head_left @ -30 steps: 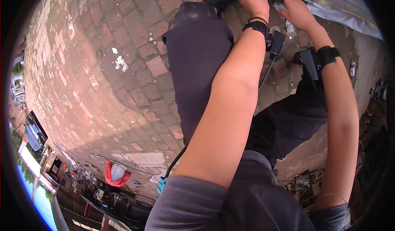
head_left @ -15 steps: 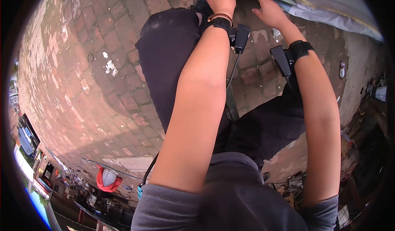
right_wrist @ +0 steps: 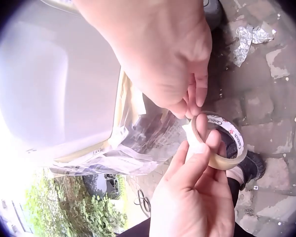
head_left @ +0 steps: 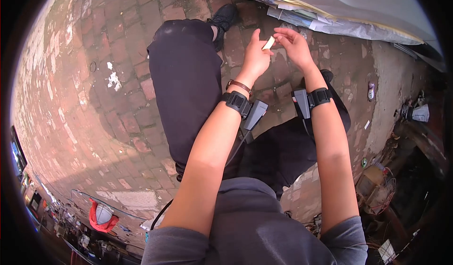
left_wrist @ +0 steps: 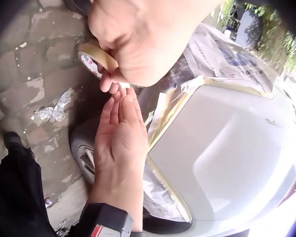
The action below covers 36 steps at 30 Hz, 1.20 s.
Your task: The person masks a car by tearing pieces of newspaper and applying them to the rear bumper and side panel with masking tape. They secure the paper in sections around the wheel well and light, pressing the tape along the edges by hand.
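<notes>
My left hand (head_left: 257, 59) holds a roll of masking tape (head_left: 269, 43), its fingers hooked through and around the ring. Printed lettering runs along the white inside of the roll (right_wrist: 234, 136) in the right wrist view. Close against it, my right hand (head_left: 298, 50) pinches at the tape's loose end with thumb and fingertips. In the left wrist view the right hand (left_wrist: 119, 143) comes up from below, fingertips meeting the left hand (left_wrist: 138, 44) at the tape. A short pale strip (right_wrist: 188, 134) stands out beside the left thumb.
A light-coloured car panel (left_wrist: 222, 148) is edged with yellowish tape and newspaper (left_wrist: 227, 54). Crumpled foil (right_wrist: 244, 47) lies on the brick paving (head_left: 127, 57). A red-and-white object (head_left: 101, 215) and clutter stand behind at left, a small can (head_left: 371, 91) at right.
Both hands have drawn back from the taped lower edge of the car toward the body, and the tape roll now shows between them. The head view has shifted.
</notes>
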Available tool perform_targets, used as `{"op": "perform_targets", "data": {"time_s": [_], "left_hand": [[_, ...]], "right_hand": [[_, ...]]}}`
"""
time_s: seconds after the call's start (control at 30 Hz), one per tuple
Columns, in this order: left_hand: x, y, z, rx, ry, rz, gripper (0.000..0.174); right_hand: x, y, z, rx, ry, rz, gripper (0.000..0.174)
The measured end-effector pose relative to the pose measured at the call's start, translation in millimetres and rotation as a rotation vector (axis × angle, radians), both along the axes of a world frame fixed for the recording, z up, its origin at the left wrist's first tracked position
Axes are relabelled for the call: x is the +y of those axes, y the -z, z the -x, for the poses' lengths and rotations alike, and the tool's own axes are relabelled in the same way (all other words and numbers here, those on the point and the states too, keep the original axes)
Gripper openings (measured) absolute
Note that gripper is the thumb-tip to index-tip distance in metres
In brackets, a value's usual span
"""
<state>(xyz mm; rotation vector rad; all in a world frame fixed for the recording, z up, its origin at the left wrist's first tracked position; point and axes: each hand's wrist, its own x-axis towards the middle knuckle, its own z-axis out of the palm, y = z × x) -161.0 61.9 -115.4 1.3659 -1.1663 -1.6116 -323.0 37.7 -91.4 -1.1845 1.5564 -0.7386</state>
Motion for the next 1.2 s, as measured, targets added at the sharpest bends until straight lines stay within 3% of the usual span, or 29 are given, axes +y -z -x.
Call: {"op": "perform_targets", "data": {"time_s": [0.13,0.3,0.33,0.47,0.6,0.67,0.73,0.83,0.97,1.03,1.07,1.13,1.2], "left_hand": [[20,-15,-9,0.061,0.083,0.055,0.066],[27,-15,-7,0.046,0.068,0.120,0.062],[28,-14,-8,0.137,0.107,0.068,0.059],[26,-18,-15,0.346,0.132,-0.086,0.046],[26,-13,-14,0.306,0.123,-0.018,0.031],[25,-10,-13,0.006,0.035,0.056,0.014],[33,-4,-14,-0.054,0.020,0.065,0.009],[33,-1,-13,-0.120,-0.018,0.176,0.007],[13,21,-2,-0.022,-0.120,0.055,0.008],[-16,39,0,0.288,-0.499,-0.478,0.009],[-22,50,-9,0.339,-0.591,-0.577,0.007],[-22,43,-11,0.213,-0.553,-0.419,0.013],[-17,18,1,0.346,-0.556,-0.368,0.020]], "right_hand": [[18,-22,4,-0.057,-0.060,-0.045,0.025],[32,-41,-1,0.162,-0.102,-0.009,0.018],[34,-43,-3,0.240,-0.096,-0.019,0.017],[39,-45,-11,0.398,-0.138,0.175,0.010],[41,-42,-12,0.556,-0.120,0.336,0.008],[45,-44,-20,0.547,-0.102,0.241,0.009],[49,-46,-28,0.567,-0.179,0.255,0.011],[40,-45,-30,0.592,-0.122,0.222,0.011],[39,-57,-48,0.693,-0.290,0.364,0.009],[21,-62,-50,0.671,-0.234,0.445,0.008],[14,-68,-51,0.646,-0.177,0.512,0.007],[-5,-80,-45,0.587,-0.073,0.491,0.011],[-19,-80,-33,0.563,-0.104,0.406,0.012]]}}
